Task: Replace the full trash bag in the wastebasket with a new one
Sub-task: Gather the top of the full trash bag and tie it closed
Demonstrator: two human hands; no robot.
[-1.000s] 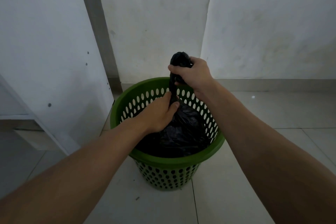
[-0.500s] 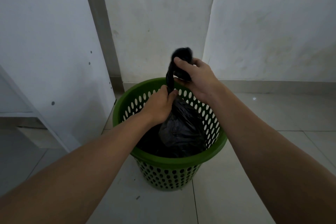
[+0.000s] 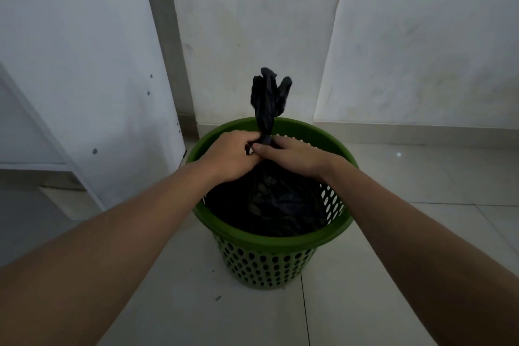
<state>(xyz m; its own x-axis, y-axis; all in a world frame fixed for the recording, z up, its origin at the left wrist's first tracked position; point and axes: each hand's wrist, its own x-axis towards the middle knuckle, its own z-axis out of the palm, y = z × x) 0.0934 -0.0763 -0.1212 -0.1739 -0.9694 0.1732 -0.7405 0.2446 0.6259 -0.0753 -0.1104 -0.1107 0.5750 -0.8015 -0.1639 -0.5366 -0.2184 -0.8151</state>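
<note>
Head view, setting: a green perforated wastebasket stands on a pale tiled floor in the corner of a white wall, with a white panel to its left.
Head view, task's thing: the full black trash bag sits inside the wastebasket, its body filling the space below the rim.
Bag neck: the top is gathered and twisted into a narrow neck that rises above the far rim, with a loose tuft of plastic spreading at its end.
Left hand: the left hand is closed around the base of the twisted neck, from the left side, over the middle of the basket.
Right hand: the right hand is clamped on the same spot from the right, its thumb pressing across the twist; the two hands touch each other there.
Knot: whether the neck is already knotted under the fingers cannot be told, since the hands cover that point.
Step in hand: by my reading, this is the closing of the full bag, the early part of the task; the bag is not yet lifted out and no new bag is in sight.
Next move calls for: a firm tie or a tight hold on the neck so that it does not unwind, then a straight upward pull so the bag clears the rim without snagging on the perforated wall.
Risk: thin plastic may stretch or tear at the neck if the load is heavy.
</note>
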